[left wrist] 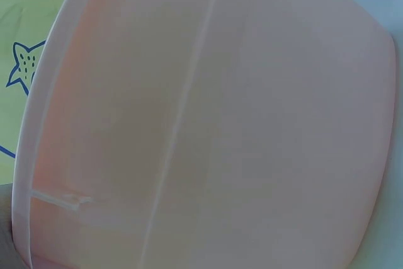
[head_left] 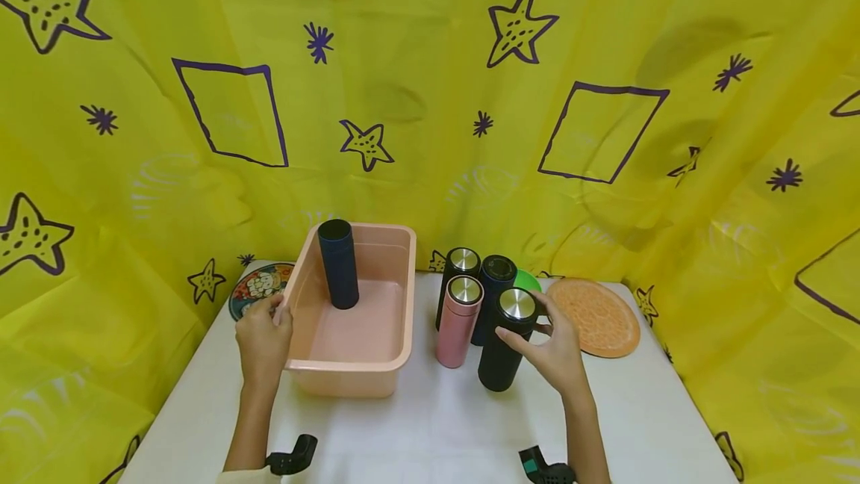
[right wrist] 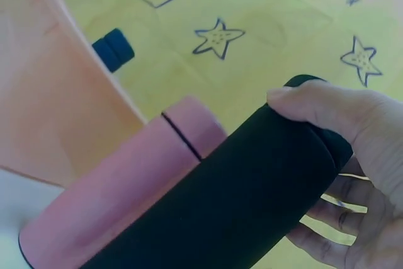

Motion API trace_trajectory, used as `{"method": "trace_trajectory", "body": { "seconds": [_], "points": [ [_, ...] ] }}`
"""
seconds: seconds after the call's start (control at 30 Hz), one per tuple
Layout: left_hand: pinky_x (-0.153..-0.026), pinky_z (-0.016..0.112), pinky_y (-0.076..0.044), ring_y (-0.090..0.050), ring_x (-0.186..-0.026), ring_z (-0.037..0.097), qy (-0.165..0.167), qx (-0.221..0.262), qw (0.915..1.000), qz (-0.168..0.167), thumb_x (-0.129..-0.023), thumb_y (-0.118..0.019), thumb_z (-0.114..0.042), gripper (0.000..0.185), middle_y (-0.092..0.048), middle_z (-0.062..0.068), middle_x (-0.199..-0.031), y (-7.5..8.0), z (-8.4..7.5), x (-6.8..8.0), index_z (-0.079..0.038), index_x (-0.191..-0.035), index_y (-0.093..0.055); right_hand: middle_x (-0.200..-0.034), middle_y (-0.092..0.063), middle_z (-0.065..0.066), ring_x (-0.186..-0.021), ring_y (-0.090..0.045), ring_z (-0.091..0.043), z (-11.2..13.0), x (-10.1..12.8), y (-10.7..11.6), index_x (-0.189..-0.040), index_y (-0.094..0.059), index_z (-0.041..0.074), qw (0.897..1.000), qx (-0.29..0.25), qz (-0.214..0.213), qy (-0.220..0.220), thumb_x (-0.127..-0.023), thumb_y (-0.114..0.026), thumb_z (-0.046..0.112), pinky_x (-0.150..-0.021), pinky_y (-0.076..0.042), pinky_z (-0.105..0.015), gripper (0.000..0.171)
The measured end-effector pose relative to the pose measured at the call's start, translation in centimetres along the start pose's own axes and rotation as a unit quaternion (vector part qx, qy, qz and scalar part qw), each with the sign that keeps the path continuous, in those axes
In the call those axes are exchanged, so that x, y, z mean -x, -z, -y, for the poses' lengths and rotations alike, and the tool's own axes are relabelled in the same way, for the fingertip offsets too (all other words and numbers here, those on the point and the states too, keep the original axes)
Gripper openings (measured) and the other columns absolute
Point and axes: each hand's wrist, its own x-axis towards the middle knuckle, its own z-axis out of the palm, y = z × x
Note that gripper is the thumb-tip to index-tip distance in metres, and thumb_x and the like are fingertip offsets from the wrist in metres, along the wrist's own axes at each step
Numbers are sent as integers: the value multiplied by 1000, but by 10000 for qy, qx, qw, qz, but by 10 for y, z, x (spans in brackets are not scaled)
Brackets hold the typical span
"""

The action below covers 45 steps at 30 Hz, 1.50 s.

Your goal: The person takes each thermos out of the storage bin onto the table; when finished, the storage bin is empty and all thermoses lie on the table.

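A peach plastic tub stands on the left of the table, and my left hand grips its left rim. Inside it a dark blue thermos bottle is upright. My right hand holds a black thermos bottle near its silver-topped lid, thumb in front and fingers behind. Whether its base touches the table cannot be told. Just left of it are a pink bottle, another black bottle with a silver lid and a second dark blue bottle. The left wrist view is filled by the tub's outer wall.
An orange round mat or plate lies at the right. Partly hidden behind the bottles is a green round item. A patterned plate sits left of the tub on the white table. A yellow curtain hangs close behind.
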Motion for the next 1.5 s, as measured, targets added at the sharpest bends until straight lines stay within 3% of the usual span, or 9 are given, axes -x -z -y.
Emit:
{"method": "trace_trajectory", "body": {
  "seconds": [0.23,0.7,0.87,1.17,1.5],
  "points": [
    [-71,58,-55,-67,-86,47,43,-5,10000,-5,-85,-64,0,24,-68,32,-100,1,0,-1,10,-106,-69,-112,-66,-11,-98,-55,-10,-16,-8,-11,-130,-56,4,9995,100,-208,-194,-70,-87,17,-81,-53,-22,69],
    [-71,56,-55,-67,-84,44,117,26,9999,11,-85,-64,-1,24,-69,32,-99,0,0,1,10,-107,-69,-118,-63,-19,-101,-58,-25,-34,-16,-35,-131,-56,-2,9974,-298,-580,-294,-68,-87,11,-82,-57,-46,71],
    [-70,56,-55,-67,-82,44,52,58,10000,-54,-85,-64,0,23,-69,31,-98,0,0,0,10,-105,-69,-119,-62,-21,-104,-59,-32,-34,-16,-39,-131,-55,-3,9975,-338,-537,-320,-69,-87,12,-84,-56,-52,72],
    [-70,56,-56,-68,-83,44,138,65,9999,37,-86,-63,0,24,-68,32,-100,-1,0,-2,10,-107,-69,-122,-60,-21,-108,-58,-33,-33,-15,-35,-133,-54,-2,9970,-406,-427,-493,-70,-87,15,-89,-54,-54,73],
    [-70,56,-56,-68,-83,45,9,36,10000,-32,-85,-64,0,23,-69,32,-98,1,-1,0,11,-105,-69,-130,-56,-19,-115,-56,-35,-38,-12,-35,-138,-47,2,9978,-314,-96,-570,-73,-86,17,-92,-52,-56,78]
  ]
}}
